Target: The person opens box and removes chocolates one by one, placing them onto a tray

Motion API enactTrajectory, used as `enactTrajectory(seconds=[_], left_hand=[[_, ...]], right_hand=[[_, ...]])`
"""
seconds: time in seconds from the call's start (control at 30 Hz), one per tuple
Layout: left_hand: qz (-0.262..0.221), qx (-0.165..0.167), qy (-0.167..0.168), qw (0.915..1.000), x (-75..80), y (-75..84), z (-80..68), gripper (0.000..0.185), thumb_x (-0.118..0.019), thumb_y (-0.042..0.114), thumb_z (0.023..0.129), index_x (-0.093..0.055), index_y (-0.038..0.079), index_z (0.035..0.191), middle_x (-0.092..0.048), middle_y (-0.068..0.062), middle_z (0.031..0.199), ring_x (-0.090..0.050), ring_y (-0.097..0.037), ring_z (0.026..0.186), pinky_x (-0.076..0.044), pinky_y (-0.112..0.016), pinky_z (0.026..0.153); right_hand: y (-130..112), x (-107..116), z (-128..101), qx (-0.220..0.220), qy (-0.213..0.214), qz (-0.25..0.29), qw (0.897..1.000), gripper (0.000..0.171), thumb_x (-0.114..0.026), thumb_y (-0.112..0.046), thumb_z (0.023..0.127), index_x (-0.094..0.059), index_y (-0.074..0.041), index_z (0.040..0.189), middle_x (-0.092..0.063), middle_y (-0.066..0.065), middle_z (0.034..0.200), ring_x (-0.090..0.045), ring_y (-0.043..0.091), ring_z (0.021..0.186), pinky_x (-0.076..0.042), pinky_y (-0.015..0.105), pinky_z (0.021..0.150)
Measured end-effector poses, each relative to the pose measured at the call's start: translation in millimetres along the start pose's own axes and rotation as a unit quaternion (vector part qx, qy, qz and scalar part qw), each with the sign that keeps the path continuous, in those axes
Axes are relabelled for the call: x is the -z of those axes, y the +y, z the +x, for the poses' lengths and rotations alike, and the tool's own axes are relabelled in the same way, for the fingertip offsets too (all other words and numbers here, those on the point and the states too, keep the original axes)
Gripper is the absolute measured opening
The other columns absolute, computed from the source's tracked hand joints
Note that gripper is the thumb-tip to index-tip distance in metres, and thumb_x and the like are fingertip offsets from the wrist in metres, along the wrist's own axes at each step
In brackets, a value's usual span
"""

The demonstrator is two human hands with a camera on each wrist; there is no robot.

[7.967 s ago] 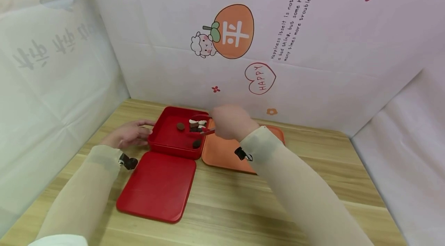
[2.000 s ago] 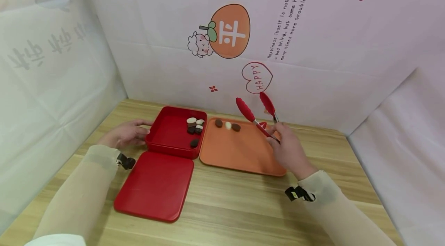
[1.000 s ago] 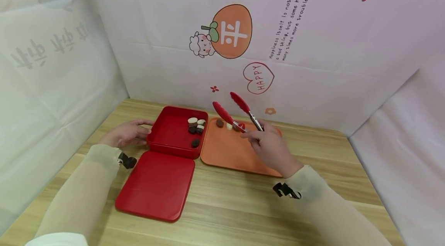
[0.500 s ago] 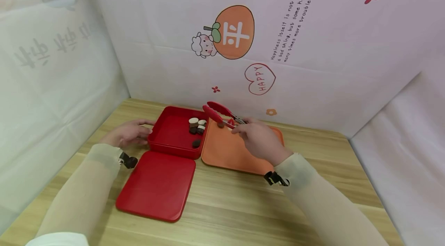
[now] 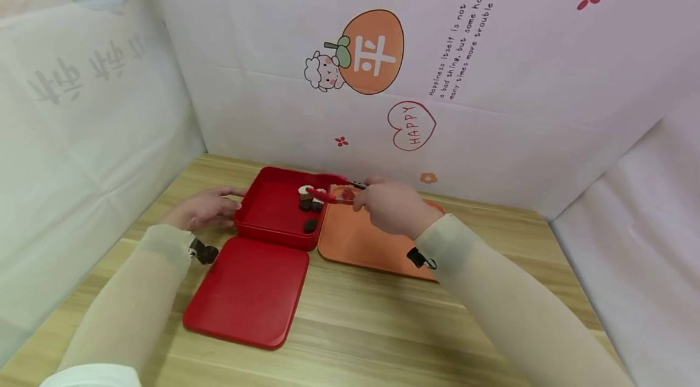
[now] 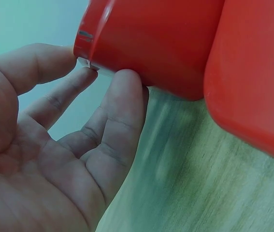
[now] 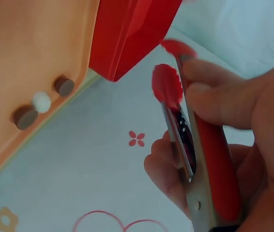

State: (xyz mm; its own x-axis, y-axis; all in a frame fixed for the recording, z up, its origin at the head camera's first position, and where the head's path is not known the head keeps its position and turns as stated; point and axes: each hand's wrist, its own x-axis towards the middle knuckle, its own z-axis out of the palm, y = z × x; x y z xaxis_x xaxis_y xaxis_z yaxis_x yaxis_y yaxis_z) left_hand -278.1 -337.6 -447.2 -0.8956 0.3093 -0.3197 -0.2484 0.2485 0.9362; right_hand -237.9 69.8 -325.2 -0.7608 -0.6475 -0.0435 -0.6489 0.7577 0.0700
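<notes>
Right hand gripping tongs, swung back left from above the orange tray within the last 2 s; tips now lowered over the cluster of pieces in the red box, gap between tips not clear. 3 pieces already lying on the tray; next pick apparently starting. Left hand unmoved, fingers relaxed, touching the box wall. Lid flat in front.

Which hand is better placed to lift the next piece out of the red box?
Right. The right hand grips the tongs, tips over the pieces in the red box. The left hand only touches the box's outer wall.
</notes>
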Motion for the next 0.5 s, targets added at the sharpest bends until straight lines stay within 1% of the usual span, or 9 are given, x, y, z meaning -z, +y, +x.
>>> enactTrajectory(seconds=[0.03, 0.1, 0.2, 0.3, 0.4, 0.5], left_hand=[[0.001, -0.001, 0.000, 1.0000, 0.6, -0.4, 0.0, 0.059, -0.050, 0.005, 0.103, -0.025, 0.000, 0.155, -0.047, -0.032, 0.141, -0.054, -0.040, 0.122, -0.053, -0.039, 0.086], [0.001, -0.002, 0.001, 1.0000, 1.8, -1.0, -0.1, 0.059, -0.051, 0.006, 0.103, -0.026, 0.000, 0.155, -0.047, -0.032, 0.140, -0.054, -0.040, 0.121, -0.053, -0.039, 0.087], [0.001, -0.005, 0.000, 1.0000, 3.6, -1.9, 0.3, 0.059, -0.052, 0.006, 0.103, -0.026, 0.000, 0.155, -0.048, -0.031, 0.140, -0.055, -0.040, 0.121, -0.052, -0.040, 0.088], [0.000, -0.007, -0.004, 1.0000, 5.5, -2.4, 1.8, 0.059, -0.052, 0.007, 0.103, -0.026, 0.001, 0.156, -0.048, -0.031, 0.141, -0.054, -0.039, 0.122, -0.052, -0.041, 0.090], [-0.003, -0.006, -0.006, 1.0000, 6.8, -2.4, 3.9, 0.060, -0.054, 0.008, 0.102, -0.027, 0.002, 0.156, -0.047, -0.030, 0.141, -0.056, -0.036, 0.119, -0.051, -0.041, 0.090], [-0.005, -0.003, -0.006, 1.0000, 7.1, -1.6, 5.8, 0.060, -0.054, 0.008, 0.102, -0.028, 0.002, 0.155, -0.049, -0.030, 0.140, -0.060, -0.031, 0.114, -0.051, -0.041, 0.089]], right_hand=[[-3.0, 0.9, 3.3, -0.001, -0.014, -0.017, 1.000, 0.032, -0.066, -0.003, 0.091, -0.078, -0.027, 0.108, -0.068, 0.001, 0.117, -0.052, 0.025, 0.124, -0.055, 0.030, 0.067], [-9.7, 2.6, 9.5, 0.006, -0.035, -0.043, 0.998, 0.031, -0.068, -0.007, 0.091, -0.078, -0.029, 0.109, -0.067, 0.000, 0.115, -0.053, 0.023, 0.116, -0.054, 0.029, 0.065], [-19.8, 4.6, 17.6, 0.005, -0.055, -0.063, 0.996, 0.029, -0.070, -0.011, 0.091, -0.077, -0.031, 0.111, -0.065, -0.004, 0.112, -0.053, 0.019, 0.105, -0.054, 0.030, 0.069], [-27.4, 5.2, 25.3, 0.001, -0.068, -0.067, 0.995, 0.028, -0.071, -0.012, 0.092, -0.077, -0.031, 0.112, -0.066, -0.009, 0.111, -0.053, 0.016, 0.107, -0.053, 0.032, 0.078], [-31.5, 4.3, 33.1, 0.002, -0.082, -0.070, 0.994, 0.028, -0.071, -0.013, 0.093, -0.076, -0.031, 0.113, -0.067, -0.011, 0.111, -0.053, 0.015, 0.109, -0.051, 0.033, 0.085], [-32.9, 3.3, 40.6, 0.002, -0.097, -0.071, 0.993, 0.026, -0.070, -0.015, 0.094, -0.076, -0.030, 0.113, -0.066, -0.010, 0.111, -0.053, 0.015, 0.109, -0.052, 0.034, 0.085]])
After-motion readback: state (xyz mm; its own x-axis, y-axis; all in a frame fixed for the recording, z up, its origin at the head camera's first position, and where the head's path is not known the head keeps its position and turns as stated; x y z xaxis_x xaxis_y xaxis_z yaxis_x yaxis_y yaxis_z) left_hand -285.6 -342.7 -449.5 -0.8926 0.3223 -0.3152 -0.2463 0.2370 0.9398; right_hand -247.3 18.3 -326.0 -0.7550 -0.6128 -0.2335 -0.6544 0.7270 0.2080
